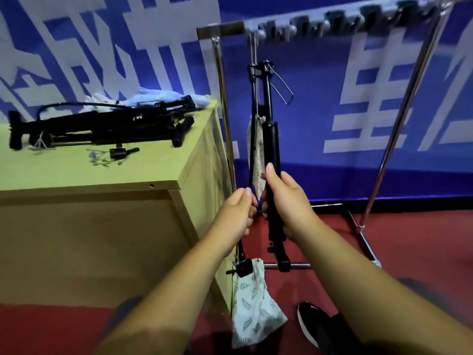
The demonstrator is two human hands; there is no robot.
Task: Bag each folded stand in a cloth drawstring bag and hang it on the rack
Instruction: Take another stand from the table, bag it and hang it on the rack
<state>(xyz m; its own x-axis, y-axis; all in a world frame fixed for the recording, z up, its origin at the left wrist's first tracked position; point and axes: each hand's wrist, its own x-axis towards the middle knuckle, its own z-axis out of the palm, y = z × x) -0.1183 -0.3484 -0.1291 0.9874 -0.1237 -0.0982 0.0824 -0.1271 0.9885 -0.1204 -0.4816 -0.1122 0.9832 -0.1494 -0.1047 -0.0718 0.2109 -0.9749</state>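
Black metal, stiff, probably weighty: folded stand [271, 139] upright before the rack [220, 28], clasped mid-shaft by the right hand [286, 203]; left hand [235, 216] pinching a thin rod [252, 149] above the limp cloth bag [256, 303].

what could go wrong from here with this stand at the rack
The black stand seems to hang from one thin wire hook on the rack; if the right hand releases, it may swing or slip off. The leaf-print bag dangles below the left hand with only a black clamp in its mouth, so it could slide off onto the floor.
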